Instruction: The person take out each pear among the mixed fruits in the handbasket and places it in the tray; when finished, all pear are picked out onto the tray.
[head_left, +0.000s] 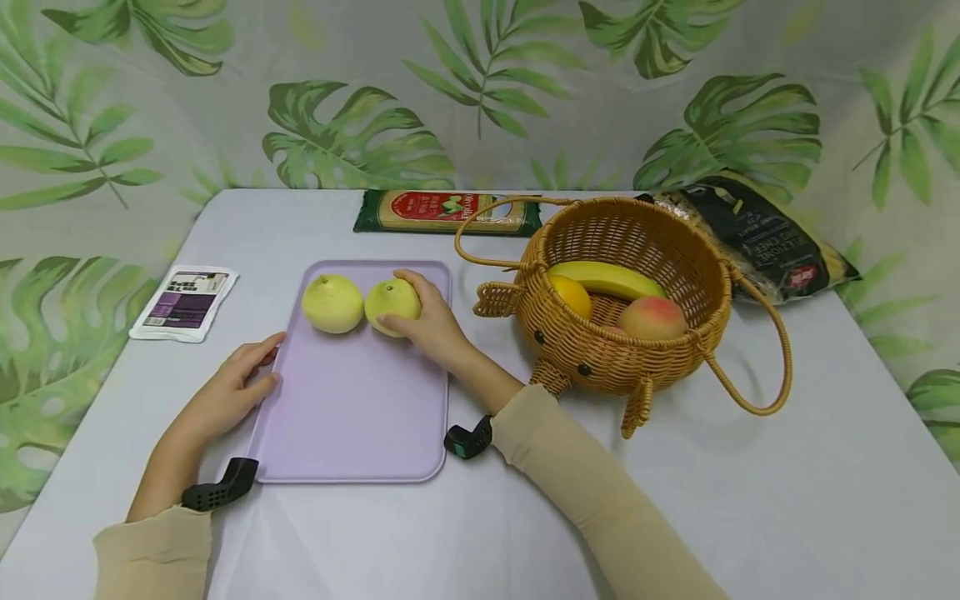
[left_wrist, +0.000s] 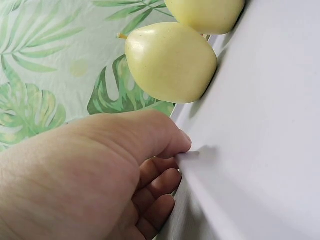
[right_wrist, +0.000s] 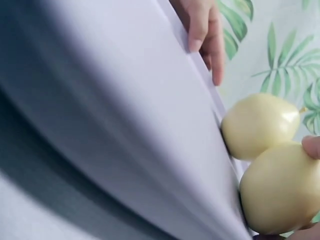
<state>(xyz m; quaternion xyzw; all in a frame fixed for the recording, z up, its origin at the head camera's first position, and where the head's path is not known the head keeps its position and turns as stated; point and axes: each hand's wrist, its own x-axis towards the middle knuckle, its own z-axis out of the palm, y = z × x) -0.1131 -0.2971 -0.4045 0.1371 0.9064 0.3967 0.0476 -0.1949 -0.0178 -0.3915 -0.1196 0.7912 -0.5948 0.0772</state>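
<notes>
Two pale yellow-green pears sit side by side at the far end of a lilac tray (head_left: 352,417). My right hand (head_left: 429,321) grips the right pear (head_left: 392,300), thumb on the near side and fingers around the far side. Next to it, the left pear (head_left: 333,304) stands free, its stem showing in the left wrist view. My left hand (head_left: 232,387) holds the tray's left edge; in the left wrist view the thumb (left_wrist: 172,142) lies on the rim and the other fingers curl below it, partly hidden. The right wrist view shows the right hand only at its edge.
A wicker basket (head_left: 630,362) with raised handles stands right of the tray, holding a banana (head_left: 611,277), a peach (head_left: 652,317) and an orange fruit (head_left: 572,295). Behind are a pasta pack (head_left: 442,212) and a dark bag (head_left: 757,229). A white-purple pouch (head_left: 185,304) lies left.
</notes>
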